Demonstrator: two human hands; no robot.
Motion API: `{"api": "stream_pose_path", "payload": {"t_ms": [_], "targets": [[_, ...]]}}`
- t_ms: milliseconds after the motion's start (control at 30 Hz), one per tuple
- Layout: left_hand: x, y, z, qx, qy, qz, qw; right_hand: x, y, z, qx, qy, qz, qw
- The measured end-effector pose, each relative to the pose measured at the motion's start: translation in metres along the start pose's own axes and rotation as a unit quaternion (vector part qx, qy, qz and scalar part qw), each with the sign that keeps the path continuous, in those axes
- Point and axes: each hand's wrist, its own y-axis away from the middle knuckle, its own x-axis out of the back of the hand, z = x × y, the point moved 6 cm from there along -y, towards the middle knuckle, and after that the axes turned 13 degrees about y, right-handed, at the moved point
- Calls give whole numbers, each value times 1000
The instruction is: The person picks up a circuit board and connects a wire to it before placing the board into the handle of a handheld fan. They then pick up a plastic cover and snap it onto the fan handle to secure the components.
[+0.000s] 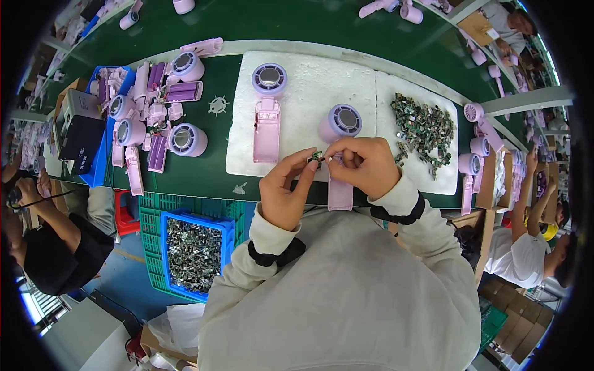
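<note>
The left hand (286, 196) pinches a small green circuit board (316, 156) above the near edge of the white foam sheet (312, 80) on the counter (213, 154). Just beside it, the right hand (373, 167) has thumb and forefinger pressed together over a pink fan (340, 193); anything between them is too small to tell.

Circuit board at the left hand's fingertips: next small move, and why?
Probably hold the left hand steady and bring the right hand's fingertips to the circuit board's near edge. The left thumb and finger already pinch the board, and the right fingertips are pinched together close beside it. Whatever they may hold is too small to tell.
</note>
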Motion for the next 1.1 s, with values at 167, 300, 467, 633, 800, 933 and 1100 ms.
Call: {"api": "stream_pose_path", "payload": {"t_ms": [167,300,467,633,800,933,1100], "targets": [[0,1,-2,12,19,6,1000,1,0,1,-6,-8,7,1000],[-2,2,-2,0,17,-7,1000,1,2,-1,-4,14,7,1000],[-3,0,1,-52,24,-32,998,0,3,1,-4,-7,-9,1000],[-1,-6,-8,5,114,-92,989,3,5,15,-47,-108,-57,991],[-4,-11,-14,66,161,-148,973,3,8,24,-63,-157,-70,983],[-4,-11,-21,103,177,-147,968,1,8,25,-71,-154,-81,982],[-5,-12,-19,79,160,-145,973,0,9,26,-65,-111,-69,989]]}}
